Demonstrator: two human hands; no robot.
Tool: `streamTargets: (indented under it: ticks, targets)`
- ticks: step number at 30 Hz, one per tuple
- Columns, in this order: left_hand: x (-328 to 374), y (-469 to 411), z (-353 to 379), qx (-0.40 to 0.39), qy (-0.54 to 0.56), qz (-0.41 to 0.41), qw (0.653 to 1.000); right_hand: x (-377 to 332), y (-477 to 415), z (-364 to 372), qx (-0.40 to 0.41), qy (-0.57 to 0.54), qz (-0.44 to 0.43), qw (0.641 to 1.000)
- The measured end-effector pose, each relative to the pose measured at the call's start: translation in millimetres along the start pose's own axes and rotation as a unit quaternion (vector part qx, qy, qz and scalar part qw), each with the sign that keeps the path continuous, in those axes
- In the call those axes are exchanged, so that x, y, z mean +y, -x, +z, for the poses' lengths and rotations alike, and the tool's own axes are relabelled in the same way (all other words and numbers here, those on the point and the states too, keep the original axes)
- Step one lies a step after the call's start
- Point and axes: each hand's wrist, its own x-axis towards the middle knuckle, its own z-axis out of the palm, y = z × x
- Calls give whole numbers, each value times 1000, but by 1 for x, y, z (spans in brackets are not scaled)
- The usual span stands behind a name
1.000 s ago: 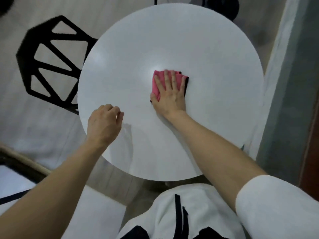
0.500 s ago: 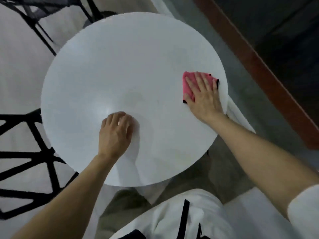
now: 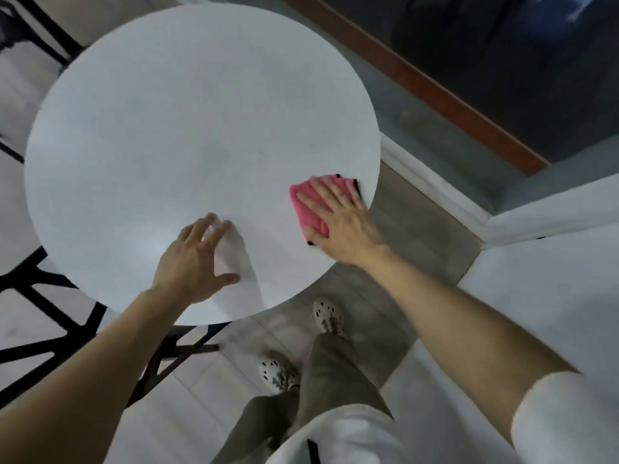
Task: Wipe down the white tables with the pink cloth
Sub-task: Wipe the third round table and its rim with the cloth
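since half a second earlier the right hand (image 3: 338, 222) had dragged the pink cloth (image 3: 306, 211) down along the right rim of the white counter (image 3: 167, 128), and the left hand (image 3: 194, 262) had uncurled. the right hand lay flat, fingers straight, pressing the folded cloth just inside the edge. the left hand rested with fingers spread near the front edge, seemingly steadying the top, though blur made contact hard to judge. wiping well probably meant even palm pressure, following the rim round, then overlapping strokes across the middle.
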Motion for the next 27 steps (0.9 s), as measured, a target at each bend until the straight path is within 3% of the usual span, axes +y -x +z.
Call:
streamTargets:
  ticks: [4,7,9,12,15,19,24,27]
  targets:
    - [3,-3,8,26,-6,-8,1000,59,-98,-20,14,0,121,993]
    - [0,-1,10,22,-10,-21,999,40,-151,-27,13,-22,185,982]
    - [2,1,10,10,-8,-27,1000,6,-147,-24,9,-26,168,985]
    - [8,1,3,-3,-13,-33,999,-36,-75,-14,-9,-4,11,1000]
    - [12,-1,-1,-3,-16,-34,999,-19,-3,-5,-16,-14,-68,997]
    - [10,-2,3,2,-17,-30,999,49,-14,-10,-17,6,-58,998]
    - [8,-2,8,10,-20,-24,999,102,-122,-28,-8,-5,75,997]
    - [5,-2,9,18,-36,-18,999,106,-151,-25,-3,11,107,994]
